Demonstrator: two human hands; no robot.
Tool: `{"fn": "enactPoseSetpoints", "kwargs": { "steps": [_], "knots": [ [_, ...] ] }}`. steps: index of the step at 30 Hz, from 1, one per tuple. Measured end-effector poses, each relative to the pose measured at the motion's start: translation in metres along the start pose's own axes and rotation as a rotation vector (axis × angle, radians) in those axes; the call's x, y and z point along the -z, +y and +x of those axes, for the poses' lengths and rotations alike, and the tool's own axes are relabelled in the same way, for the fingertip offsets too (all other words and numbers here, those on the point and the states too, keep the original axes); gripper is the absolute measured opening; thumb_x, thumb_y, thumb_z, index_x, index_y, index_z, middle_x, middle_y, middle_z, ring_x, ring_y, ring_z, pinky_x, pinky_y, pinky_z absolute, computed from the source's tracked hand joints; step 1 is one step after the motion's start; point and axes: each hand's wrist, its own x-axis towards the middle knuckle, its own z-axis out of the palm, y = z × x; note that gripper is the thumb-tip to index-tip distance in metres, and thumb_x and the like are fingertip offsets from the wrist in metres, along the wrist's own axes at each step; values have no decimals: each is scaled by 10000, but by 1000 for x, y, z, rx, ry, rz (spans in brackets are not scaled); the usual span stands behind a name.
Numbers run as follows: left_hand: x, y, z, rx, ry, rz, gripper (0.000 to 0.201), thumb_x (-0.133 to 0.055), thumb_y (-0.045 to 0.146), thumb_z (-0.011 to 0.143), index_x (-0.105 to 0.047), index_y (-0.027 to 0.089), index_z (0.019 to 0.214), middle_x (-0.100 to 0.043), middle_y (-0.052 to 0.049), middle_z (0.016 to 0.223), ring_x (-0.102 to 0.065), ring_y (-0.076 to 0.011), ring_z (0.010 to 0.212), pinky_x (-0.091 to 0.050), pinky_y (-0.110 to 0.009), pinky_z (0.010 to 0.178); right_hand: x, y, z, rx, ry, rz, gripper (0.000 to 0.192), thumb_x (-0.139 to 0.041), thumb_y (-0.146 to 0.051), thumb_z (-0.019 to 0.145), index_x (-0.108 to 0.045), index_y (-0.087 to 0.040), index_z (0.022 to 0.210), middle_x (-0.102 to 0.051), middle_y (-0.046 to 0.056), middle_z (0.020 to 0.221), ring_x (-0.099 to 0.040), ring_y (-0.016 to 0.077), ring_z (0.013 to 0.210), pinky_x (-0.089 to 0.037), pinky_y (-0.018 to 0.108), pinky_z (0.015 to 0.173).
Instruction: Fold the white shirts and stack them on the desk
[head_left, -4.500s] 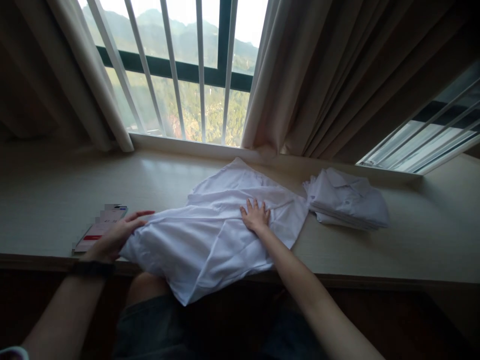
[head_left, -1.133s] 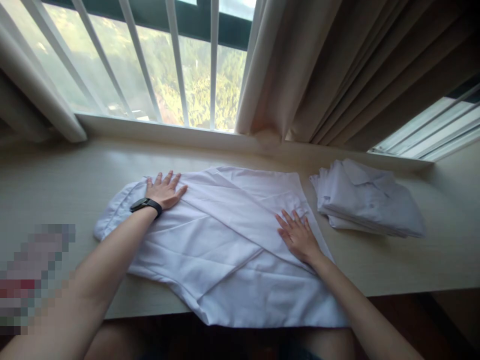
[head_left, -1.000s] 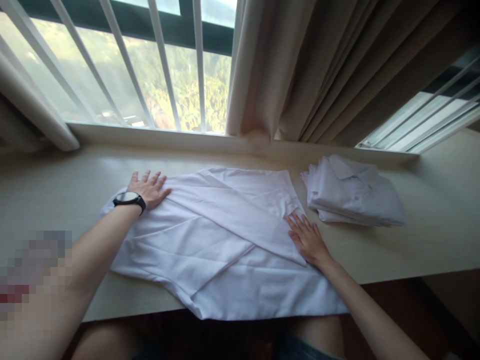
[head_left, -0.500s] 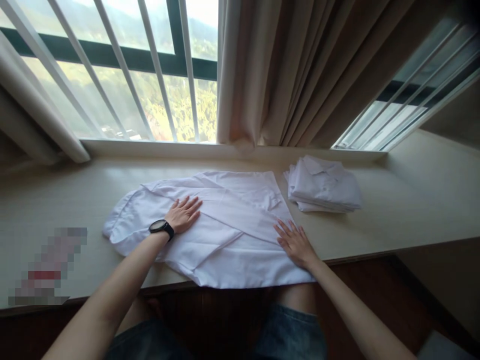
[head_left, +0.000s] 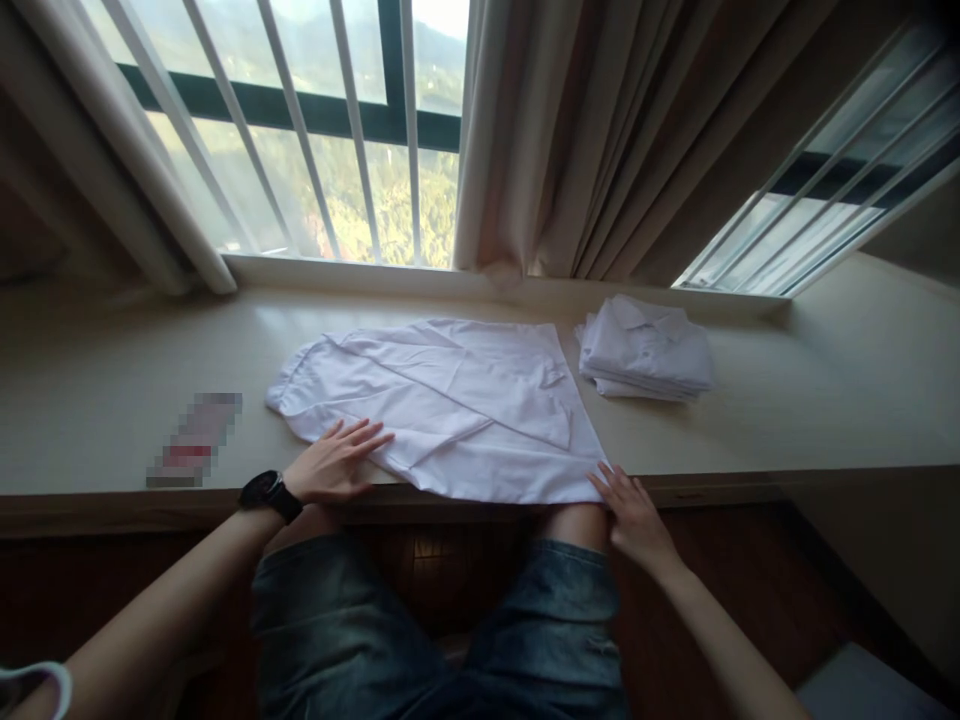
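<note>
A white shirt point(head_left: 465, 410) lies spread on the pale ledge, its sleeves folded across the body and its straight hem toward the right. My left hand point(head_left: 334, 462), with a black watch on the wrist, rests at the shirt's near left edge, fingers stretched out. At the near right corner of the hem is my right hand point(head_left: 634, 515). Its fingertips touch the cloth there and its fingers look extended. The shirt's near edge reaches the front edge of the ledge.
A stack of folded white shirts point(head_left: 645, 350) sits on the ledge point(head_left: 787, 400) to the right. A blurred-out item point(head_left: 195, 440) lies to the left. Behind are curtains point(head_left: 570, 140) and a barred window point(head_left: 322, 160). My knees are below the ledge's front edge.
Both hands have drawn back from the middle of the shirt toward its near edge, the left to the near left side, the right to the hem corner. The camera view has shifted.
</note>
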Motion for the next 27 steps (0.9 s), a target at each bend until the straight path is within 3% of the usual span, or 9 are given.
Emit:
{"fn": "enactPoseSetpoints", "kwargs": {
  "steps": [5, 11, 17, 22, 27],
  "knots": [
    [1, -12, 1, 120, -81, -49, 1035, -621, 796, 710, -283, 345, 1578, -215, -87, 1662, -151, -404, 1523, -129, -597, 1199, -17, 27, 13, -36, -43, 34, 837, -424, -8, 734, -428, -301, 1518, -428, 1, 1559, -339, 280, 1476, -347, 544, 1165],
    [-1, -10, 5, 176, -55, -65, 901, -561, 791, 770, -408, 331, 1529, -327, -87, 1623, -279, -378, 1484, -211, -551, 1186, -7, 47, 28, -165, -138, 390, 784, -386, -38, 660, -615, -236, 1383, -554, -22, 1452, -390, 198, 1452, -299, 402, 1232],
    [-8, -4, 5, 68, 96, -3, 467, -411, 470, 994, -592, 276, 1378, -570, -104, 1440, -535, -291, 1313, -316, -514, 1147, 22, 58, 44, -401, -177, 645, 713, -423, -117, 634, -698, -231, 1281, -662, 4, 1316, -580, 213, 1291, -391, 355, 1158],
    [-14, 1, 3, -27, 132, 23, 517, -419, 180, 935, -520, 241, 1438, -538, -92, 1478, -502, -254, 1358, -340, -468, 1153, 28, 62, 58, -486, -64, 780, 596, -472, -152, 605, -773, -188, 1119, -746, 35, 1144, -662, 236, 1152, -464, 342, 1079],
    [-19, -10, 4, 22, 200, -14, 442, -417, 156, 939, -605, 249, 1328, -603, -94, 1403, -575, -234, 1269, -415, -417, 1089, 27, 63, 64, -567, -36, 862, 435, -546, -188, 604, -805, -190, 954, -776, 54, 1002, -707, 243, 1007, -531, 351, 968]
  ]
}}
